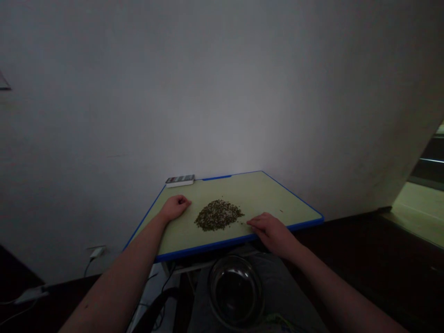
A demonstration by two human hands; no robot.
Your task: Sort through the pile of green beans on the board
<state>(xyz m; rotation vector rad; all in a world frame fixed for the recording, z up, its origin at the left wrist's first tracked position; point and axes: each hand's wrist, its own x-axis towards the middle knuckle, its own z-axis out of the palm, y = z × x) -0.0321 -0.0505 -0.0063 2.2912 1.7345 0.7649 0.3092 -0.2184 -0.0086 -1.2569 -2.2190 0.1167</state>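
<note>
A spread pile of small greenish-brown grains or seeds, mixed with paler bits, lies on the pale yellow-green tabletop. To the left of the pile, my left hand rests on the table, curled closed with a hollow between thumb and fingers; nothing shows in it. On the right, near the front edge, my right hand has its fingers closed together. Its tips are beside a few stray grains, and whatever may be between them is too small to make out. Below the edge, a shiny metal bowl sits on my lap.
A flat white box-like device with a dark top stands at the table's back left corner. A tiny reddish sliver lies on the right side. Blue trim borders the table, and a wall rises behind. Cables hang at lower left.
</note>
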